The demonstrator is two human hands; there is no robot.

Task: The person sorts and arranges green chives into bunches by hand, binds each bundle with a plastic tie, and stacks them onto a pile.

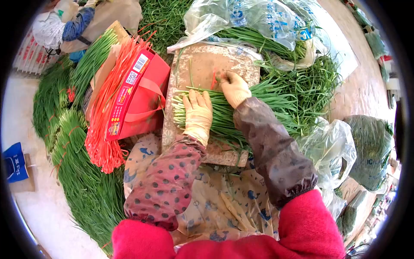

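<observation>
A bunch of long green garlic chives point(269, 101) lies across a worn wooden board point(202, 64), pale cut ends to the left. My left hand point(197, 114), in a cream glove, rests on the bunch near those ends with its fingers stretched out. At the bunch's far edge is my gloved right hand point(235, 88), its fingers curled closed. A short red strip point(214, 78) shows just left of the right fingertips; whether they pinch it, I cannot tell. Left of the board, a red box point(144, 101) stands beside many red ties point(110, 112).
Tied chive bundles point(82, 168) are piled at the left. Loose greens point(321, 84) and a clear plastic bag point(254, 17) lie behind and right of the board. A filled bag point(368, 149) sits far right. Another person's sleeve point(78, 23) appears at upper left.
</observation>
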